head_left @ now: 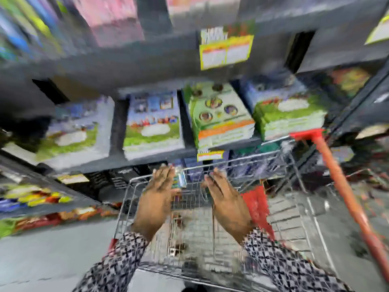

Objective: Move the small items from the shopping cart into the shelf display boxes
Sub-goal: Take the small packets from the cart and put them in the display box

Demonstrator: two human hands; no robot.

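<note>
Head view is heavily blurred, so fine detail cannot be made out. Both hands are raised above the wire shopping cart (210,239), with patterned sleeves (280,262) at the wrists. A small item (179,179) with a greenish label is held by the left hand (156,204), pinched at its fingers (163,173) near the cart's far rim. The right hand (226,204) is seen flat, fingers extended, with nothing in it. A few small dark things are seen on the cart floor. Display boxes (152,121) are ranged on the dark shelf (147,161) beyond the cart, well apart from the item.
</note>
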